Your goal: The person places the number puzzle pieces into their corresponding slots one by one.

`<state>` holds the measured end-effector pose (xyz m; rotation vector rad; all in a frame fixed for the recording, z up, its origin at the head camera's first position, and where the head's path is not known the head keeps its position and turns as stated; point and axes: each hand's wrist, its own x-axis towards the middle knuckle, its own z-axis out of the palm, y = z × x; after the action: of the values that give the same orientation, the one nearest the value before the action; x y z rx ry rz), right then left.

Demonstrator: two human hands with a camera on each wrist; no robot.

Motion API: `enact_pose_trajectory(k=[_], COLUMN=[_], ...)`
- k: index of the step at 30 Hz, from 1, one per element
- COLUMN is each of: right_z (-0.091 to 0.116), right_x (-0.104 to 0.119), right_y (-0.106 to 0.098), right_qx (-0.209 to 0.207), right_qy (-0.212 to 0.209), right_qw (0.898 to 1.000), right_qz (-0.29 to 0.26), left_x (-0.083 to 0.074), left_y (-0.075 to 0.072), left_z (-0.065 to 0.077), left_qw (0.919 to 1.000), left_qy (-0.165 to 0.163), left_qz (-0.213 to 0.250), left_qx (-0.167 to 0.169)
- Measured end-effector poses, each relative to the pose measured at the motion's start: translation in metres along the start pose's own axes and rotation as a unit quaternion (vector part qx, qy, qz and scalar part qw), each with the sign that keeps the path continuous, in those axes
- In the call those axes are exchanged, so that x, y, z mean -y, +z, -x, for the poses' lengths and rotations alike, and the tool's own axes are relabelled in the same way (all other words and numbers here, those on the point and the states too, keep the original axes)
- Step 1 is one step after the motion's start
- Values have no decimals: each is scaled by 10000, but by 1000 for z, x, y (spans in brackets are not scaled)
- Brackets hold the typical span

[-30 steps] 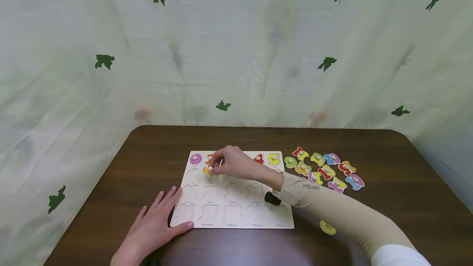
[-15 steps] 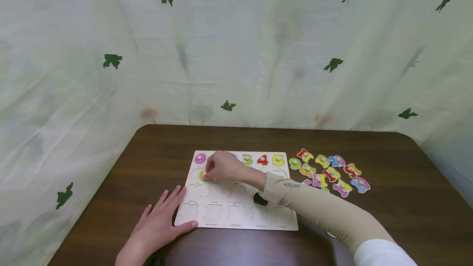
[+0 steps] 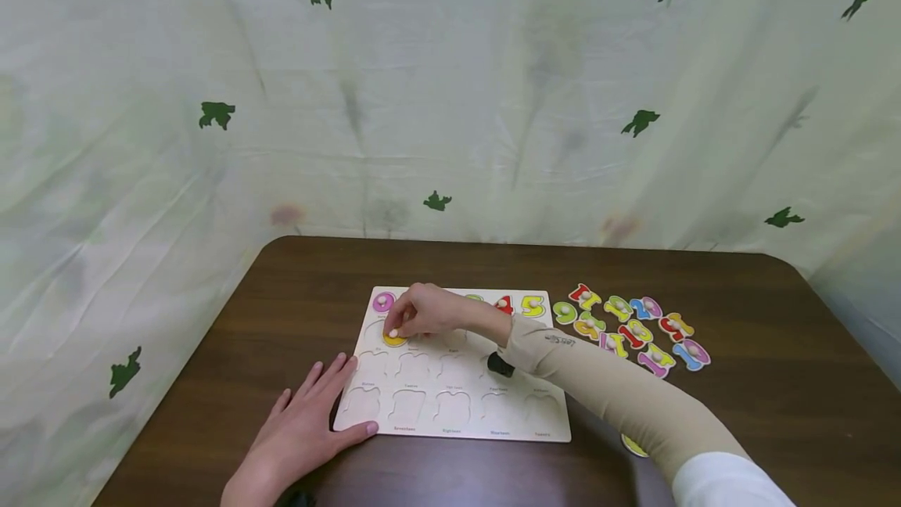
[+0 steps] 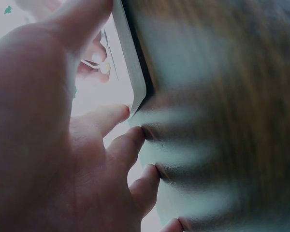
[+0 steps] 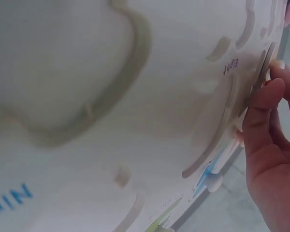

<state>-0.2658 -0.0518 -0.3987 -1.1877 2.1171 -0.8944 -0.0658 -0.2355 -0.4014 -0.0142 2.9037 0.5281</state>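
Observation:
A white number puzzle board (image 3: 429, 378) lies on the brown table, with shaped recesses in rows. My right hand (image 3: 432, 311) reaches over its upper left part and pinches the small knob of a yellow number puzzle piece (image 3: 395, 341). The piece is close over the second row, its digit mostly covered by the fingers. In the right wrist view, thumb and fingertips of the right hand (image 5: 270, 154) meet at the knob, low over the board. My left hand (image 3: 303, 425) rests with fingers spread at the board's lower left corner, thumb on the front edge.
A purple zero (image 3: 383, 302), a red four (image 3: 503, 304) and a yellow five (image 3: 533, 306) sit in the top row. Several loose number pieces (image 3: 636, 333) lie right of the board. Another yellow piece (image 3: 633, 445) is partly hidden by the right sleeve (image 3: 605, 382).
The right hand has carried the yellow piece left and down from near the top row to the second row. The left hand stays at the board's corner. The head view has shifted slightly.

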Motion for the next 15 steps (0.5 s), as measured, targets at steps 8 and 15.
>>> enact_pose_trajectory(k=[8, 15], right_z=[-2, -3], right_x=[-1, -2], right_y=[2, 2], right_qx=[-54, -74], right_qy=[-215, -249], right_qw=[9996, 9993], right_qz=[157, 277], left_x=[-1, -1], left_y=[0, -1], left_z=[0, 0], left_qw=[10000, 10000], left_qy=[-5, 22], left_qz=[26, 6], left_qx=[-18, -46])
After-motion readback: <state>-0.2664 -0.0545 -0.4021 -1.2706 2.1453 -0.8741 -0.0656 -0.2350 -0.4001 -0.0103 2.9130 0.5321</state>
